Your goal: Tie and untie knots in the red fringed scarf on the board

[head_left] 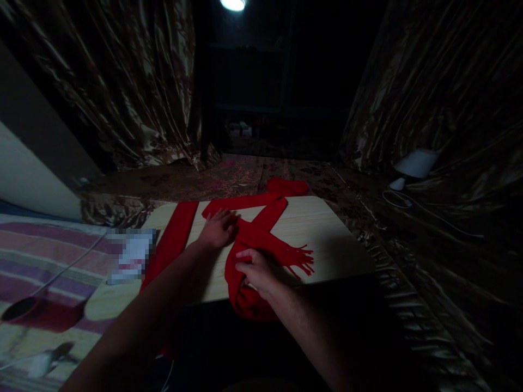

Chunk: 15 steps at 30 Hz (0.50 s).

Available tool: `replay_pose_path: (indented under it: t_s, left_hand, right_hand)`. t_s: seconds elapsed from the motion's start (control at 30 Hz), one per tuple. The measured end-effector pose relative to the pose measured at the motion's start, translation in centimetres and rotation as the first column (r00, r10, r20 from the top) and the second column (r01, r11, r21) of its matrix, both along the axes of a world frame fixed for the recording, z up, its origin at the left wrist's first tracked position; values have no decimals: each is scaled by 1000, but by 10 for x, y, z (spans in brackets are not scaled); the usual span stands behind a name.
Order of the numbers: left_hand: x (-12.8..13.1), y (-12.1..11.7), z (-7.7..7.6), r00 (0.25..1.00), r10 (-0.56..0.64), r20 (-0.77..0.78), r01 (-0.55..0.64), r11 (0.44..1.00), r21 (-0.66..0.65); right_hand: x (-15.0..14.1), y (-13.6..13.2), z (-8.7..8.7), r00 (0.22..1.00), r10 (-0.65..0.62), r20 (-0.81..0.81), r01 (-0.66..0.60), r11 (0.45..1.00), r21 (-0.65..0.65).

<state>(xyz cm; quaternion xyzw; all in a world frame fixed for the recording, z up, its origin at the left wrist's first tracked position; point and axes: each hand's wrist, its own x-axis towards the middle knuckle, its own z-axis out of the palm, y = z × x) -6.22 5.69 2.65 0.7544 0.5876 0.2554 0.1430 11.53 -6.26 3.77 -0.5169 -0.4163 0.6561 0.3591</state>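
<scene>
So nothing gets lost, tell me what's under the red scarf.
The pale board lies under much of the red scarf; anything else beneath the cloth is covered, so unseen.

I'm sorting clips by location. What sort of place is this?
Probably a bedroom, dimly lit: striped cloth that looks like bedding is spread at the left, long curtains hang on both sides, and a small lamp is at the right.
</scene>
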Motion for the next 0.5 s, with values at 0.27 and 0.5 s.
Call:
replay_pose_path:
  t_s: [0.27,0.5]
  left_hand:
    - [15,-41,-8,764,-239,599,376,920,-113]
    - [13,-27,-4,802,-348,486,428,902,-60]
  right_hand:
    - [-1,0,2,995,38,95,-44,997,71]
    - [-6,-14,14,991,114,77,-124,980,152]
